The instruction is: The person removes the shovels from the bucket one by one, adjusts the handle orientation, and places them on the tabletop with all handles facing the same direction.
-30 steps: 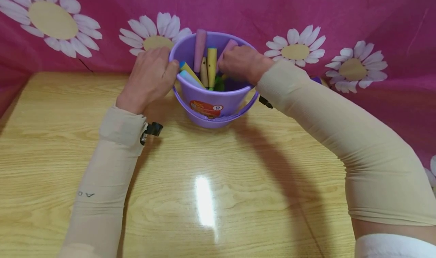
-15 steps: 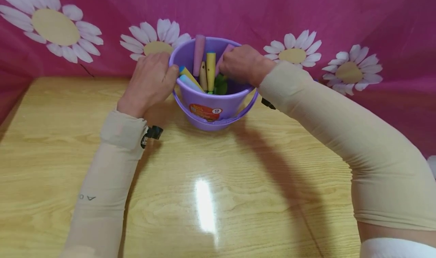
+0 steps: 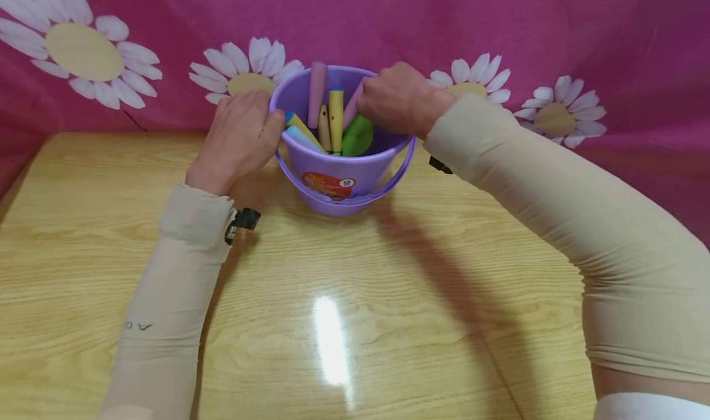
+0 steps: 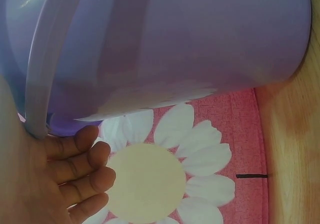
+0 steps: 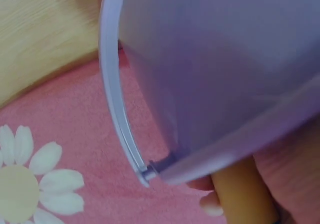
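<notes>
On near side of fingers, table [image 3: 277, 346] is stretching. Between left and right fingers, bucket [image 3: 368, 168] is standing on it. Left hand [image 3: 237, 137] is gripping bucket, fingers curling outside. Right hand [image 3: 400, 99] is clasping orange handle [image 5: 241, 189] at opposite side. Just left of right fingers, pink stick [image 3: 352, 105] is leaning inside; just below them, green piece [image 3: 359, 137] is showing. Beyond fingers, flowered cloth [image 3: 355, 19] is hanging.

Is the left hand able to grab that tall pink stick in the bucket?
Probably yes. The left hand is near the tall pink stick, which pokes up inside the purple bucket, and nothing seems in the way. But that hand seems to grip the bucket, so it may need to let go first.
</notes>
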{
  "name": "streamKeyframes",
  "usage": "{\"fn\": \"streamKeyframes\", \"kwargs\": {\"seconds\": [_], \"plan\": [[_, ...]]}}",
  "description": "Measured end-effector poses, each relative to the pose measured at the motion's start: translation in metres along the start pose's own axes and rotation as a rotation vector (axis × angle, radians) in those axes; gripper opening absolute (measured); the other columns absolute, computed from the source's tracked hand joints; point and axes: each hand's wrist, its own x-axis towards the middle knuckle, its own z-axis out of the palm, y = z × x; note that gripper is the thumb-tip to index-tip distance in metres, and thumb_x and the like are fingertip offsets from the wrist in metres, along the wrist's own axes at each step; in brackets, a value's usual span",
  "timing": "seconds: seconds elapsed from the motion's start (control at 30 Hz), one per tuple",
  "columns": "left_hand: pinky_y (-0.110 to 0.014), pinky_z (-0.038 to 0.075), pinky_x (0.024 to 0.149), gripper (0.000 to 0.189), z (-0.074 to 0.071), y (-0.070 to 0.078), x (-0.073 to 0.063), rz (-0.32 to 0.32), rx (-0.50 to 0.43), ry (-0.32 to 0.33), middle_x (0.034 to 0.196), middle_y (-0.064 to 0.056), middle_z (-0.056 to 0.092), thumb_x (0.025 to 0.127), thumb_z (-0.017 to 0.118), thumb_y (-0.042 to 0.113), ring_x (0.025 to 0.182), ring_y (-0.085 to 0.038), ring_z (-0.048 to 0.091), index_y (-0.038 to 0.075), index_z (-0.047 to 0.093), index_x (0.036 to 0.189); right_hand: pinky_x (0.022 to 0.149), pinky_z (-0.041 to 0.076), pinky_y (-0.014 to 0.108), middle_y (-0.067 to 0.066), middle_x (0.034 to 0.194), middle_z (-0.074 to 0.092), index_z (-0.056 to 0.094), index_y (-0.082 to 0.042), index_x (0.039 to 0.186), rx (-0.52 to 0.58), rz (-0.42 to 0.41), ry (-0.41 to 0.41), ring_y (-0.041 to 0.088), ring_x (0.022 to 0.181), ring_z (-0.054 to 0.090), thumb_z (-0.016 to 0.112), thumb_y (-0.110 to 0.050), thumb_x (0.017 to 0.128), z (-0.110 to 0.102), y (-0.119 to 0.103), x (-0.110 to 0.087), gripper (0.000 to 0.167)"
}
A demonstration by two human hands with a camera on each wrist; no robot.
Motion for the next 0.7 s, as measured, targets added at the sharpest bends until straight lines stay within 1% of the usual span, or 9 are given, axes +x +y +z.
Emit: {"fn": "streamKeyframes", "kwargs": {"seconds": [0.1,0.23,0.43,0.7], "plan": [[-0.052,0.037,0.1,0.043,0.0,0.0,0.0,0.003,0.003,0.005,0.097,-0.016,0.058,0.102,0.029,0.034,0.102,-0.038,0.053,0.001,0.057,0.105,0.066,0.06,0.058,0.022,0.095,0.075,0.074,-0.002,0.099,0.008,0.006,-0.004,0.043,0.077,0.071,0.048,0.0,0.094,-0.004,0.002,-0.004,0.026],[-0.052,0.037,0.098,0.043,0.0,0.0,-0.001,0.011,0.011,0.011,0.096,-0.017,0.057,0.102,0.029,0.034,0.101,-0.038,0.053,0.001,0.057,0.104,0.066,0.06,0.058,0.023,0.093,0.075,0.071,-0.001,0.097,0.009,0.013,-0.028,0.043,0.077,0.072,0.05,-0.001,0.093,-0.009,0.007,-0.01,0.022],[-0.051,0.037,0.097,0.044,0.001,0.0,-0.001,0.011,0.013,0.006,0.096,-0.017,0.057,0.102,0.029,0.034,0.101,-0.039,0.053,0.0,0.056,0.104,0.064,0.059,0.058,0.024,0.093,0.074,0.07,-0.001,0.094,0.01,0.021,-0.057,0.042,0.076,0.07,0.054,-0.003,0.092,-0.015,0.014,-0.018,0.017],[-0.052,0.037,0.096,0.045,0.0,-0.001,0.0,0.01,0.012,0.004,0.096,-0.017,0.057,0.102,0.028,0.035,0.101,-0.039,0.053,0.0,0.056,0.105,0.062,0.059,0.057,0.022,0.089,0.074,0.072,-0.003,0.092,0.017,0.052,-0.072,0.038,0.069,0.067,0.059,-0.005,0.089,-0.025,0.023,-0.029,0.013]]}}
